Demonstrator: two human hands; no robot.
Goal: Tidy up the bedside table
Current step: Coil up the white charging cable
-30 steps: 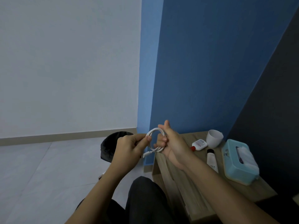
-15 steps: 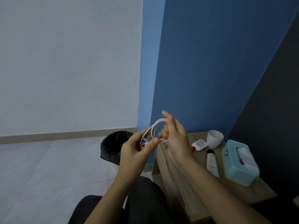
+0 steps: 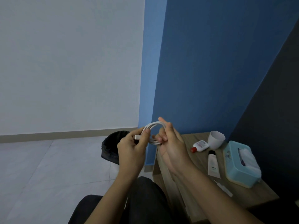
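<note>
In the last second my left hand (image 3: 131, 151) has brought the plug end round. Its fingers now pinch it against the coiled white charging cable (image 3: 151, 126). My right hand (image 3: 172, 143) fingers grip the loop, held up just left of the counter (image 3: 255, 196). I judge the coil is nearly ready to set down.

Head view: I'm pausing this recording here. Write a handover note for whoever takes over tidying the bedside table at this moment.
Left hand: pinches the white cable near its plug end.
Right hand: fingers curled round the cable's loops, in the air left of the bedside table.
On the table: white cup, red-capped bottle and tube lying flat, tissue box, small white stick.
Done: cable coiled, off the table.
Left: tuck in the loose end, put the coil away, then probably sort the lying items. A black bin stands on the floor nearby.
</note>
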